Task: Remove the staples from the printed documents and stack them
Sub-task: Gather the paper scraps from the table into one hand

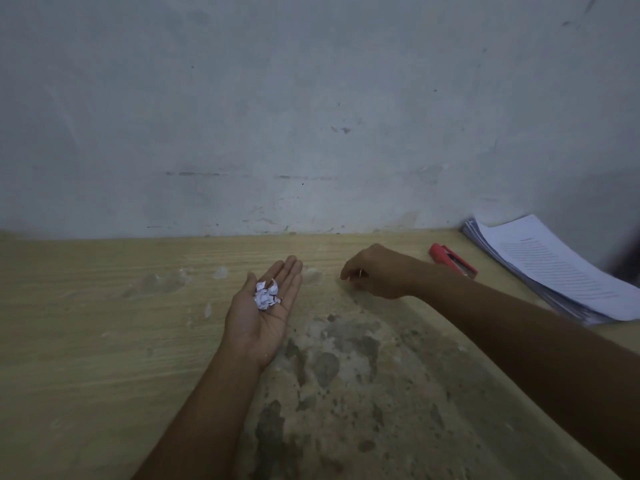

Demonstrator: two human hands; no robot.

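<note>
My left hand [263, 313] lies palm up on the wooden table [104, 323], fingers straight, carrying a small heap of torn paper scraps and staples [266, 295]. To its right, my right hand [374, 271] hovers low over the table with curled fingers, its fingertips pinching what looks like a tiny staple [360, 273]. A stack of printed documents [554, 268] lies at the table's far right corner. A red staple remover [452, 259] lies between that stack and my right hand.
A grey, scuffed wall [311, 116] rises right behind the table's back edge. The tabletop in front of me is stained and worn, with dark patches [346, 375] in the middle.
</note>
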